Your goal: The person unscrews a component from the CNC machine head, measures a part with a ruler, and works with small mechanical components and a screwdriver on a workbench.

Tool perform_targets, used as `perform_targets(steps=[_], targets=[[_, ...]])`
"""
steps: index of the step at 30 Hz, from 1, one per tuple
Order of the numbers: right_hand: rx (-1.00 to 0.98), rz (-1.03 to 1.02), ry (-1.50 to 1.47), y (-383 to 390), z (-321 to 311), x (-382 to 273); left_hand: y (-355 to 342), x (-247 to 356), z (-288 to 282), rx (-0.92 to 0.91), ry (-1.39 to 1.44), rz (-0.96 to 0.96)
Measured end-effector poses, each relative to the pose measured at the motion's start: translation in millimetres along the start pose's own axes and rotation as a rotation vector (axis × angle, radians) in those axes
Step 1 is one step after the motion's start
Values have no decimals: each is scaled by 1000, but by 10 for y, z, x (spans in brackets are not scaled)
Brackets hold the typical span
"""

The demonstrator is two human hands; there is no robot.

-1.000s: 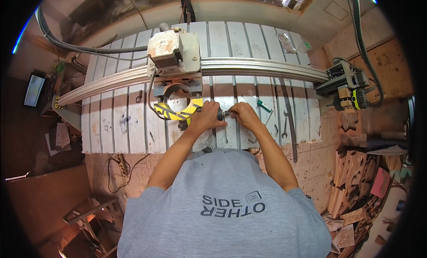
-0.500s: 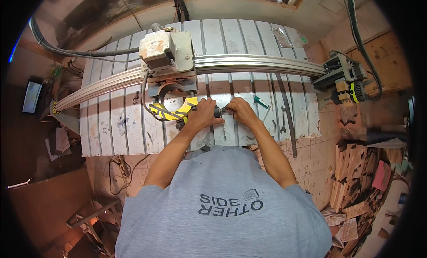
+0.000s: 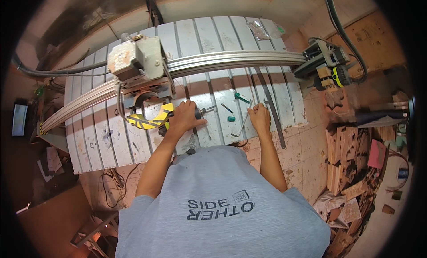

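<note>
My left hand (image 3: 182,118) is wrapped round a dark, cylindrical spindle motor (image 3: 199,113), lying on its side beside the yellow-and-black striped clamp ring (image 3: 151,118). Its bare metal shaft (image 3: 208,109) points right; most of the body is hidden by the hand. My right hand (image 3: 260,118) is down on the slotted table with fingers curled over the spot of an open-ended wrench, which it now covers. Just left of that hand lies a thin metal rod (image 3: 243,123) with a bent end. Nearby are a green-headed tool (image 3: 242,97), a small green piece (image 3: 231,118) and a short dark rod (image 3: 227,108).
A metal gantry rail (image 3: 235,58) spans the slotted table (image 3: 204,33), carrying a boxy grey machine head (image 3: 135,60) at left and an end carriage (image 3: 324,62) at right. A long dark strip (image 3: 273,115) lies right of my right hand. Wood offcuts (image 3: 340,155) are stacked at lower right.
My right hand has left the spindle's shaft and moved right to the wrench. The left hand stays on the spindle motor. The whole view has shifted and tilted.
</note>
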State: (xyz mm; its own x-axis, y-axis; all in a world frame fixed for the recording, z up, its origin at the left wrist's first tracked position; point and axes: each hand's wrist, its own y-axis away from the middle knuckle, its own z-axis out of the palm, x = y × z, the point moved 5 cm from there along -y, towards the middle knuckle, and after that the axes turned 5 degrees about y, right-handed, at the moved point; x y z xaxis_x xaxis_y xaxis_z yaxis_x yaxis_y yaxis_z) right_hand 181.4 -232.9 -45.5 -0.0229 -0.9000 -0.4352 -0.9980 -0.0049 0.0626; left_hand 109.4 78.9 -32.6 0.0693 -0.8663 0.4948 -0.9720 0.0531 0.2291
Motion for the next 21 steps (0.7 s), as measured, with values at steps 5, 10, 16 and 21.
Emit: perform_targets(steps=[5,10,16,21], targets=[[-92,115,64,220,103,50,0,31,-37,34,-27,30],[-117,169,6,130,213,191,0,57,-62,31,-39,41],[-84,197,215,35,311,308,-26,-6,3,85,-29,83],[59,63,81,204,156,150,-7,4,-10,45,-22,12]])
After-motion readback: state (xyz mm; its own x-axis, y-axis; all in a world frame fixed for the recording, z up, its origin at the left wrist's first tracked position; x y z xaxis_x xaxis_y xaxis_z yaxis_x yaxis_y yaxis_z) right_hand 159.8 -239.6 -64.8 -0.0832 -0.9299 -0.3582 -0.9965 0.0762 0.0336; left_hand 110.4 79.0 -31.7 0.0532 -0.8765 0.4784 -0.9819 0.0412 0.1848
